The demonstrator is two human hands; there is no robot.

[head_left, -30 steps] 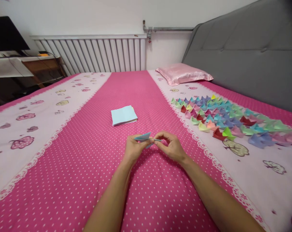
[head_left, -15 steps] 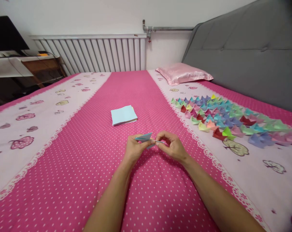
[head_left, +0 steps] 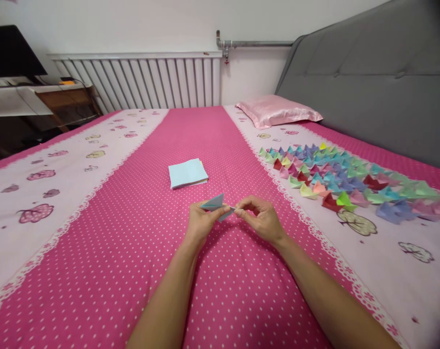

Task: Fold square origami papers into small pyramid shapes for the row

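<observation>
A partly folded piece of light blue paper [head_left: 213, 201] is held up above the pink dotted part of the bedspread. My left hand [head_left: 202, 220] grips it between thumb and fingers, with a pointed flap standing up over the hand. My right hand [head_left: 259, 217] pinches the paper's narrow right end between thumb and forefinger. The fingers hide part of the folds. Beyond my hands, a stack of square paper sheets [head_left: 187, 173] lies on the bed, its top sheet pale blue.
Rows of small folded paper boats [head_left: 345, 199] in many colours stand on the bed to the right. A pink pillow [head_left: 278, 110] lies behind them, beside a grey headboard [head_left: 380, 82]. At the back are a white radiator [head_left: 139, 81] and, on the left, a desk with a black monitor [head_left: 14, 52].
The flap over my left hand has tilted more upright and shifted slightly left. My right fingers still pinch the paper's end, of which less shows. The whole view has shifted slightly.
</observation>
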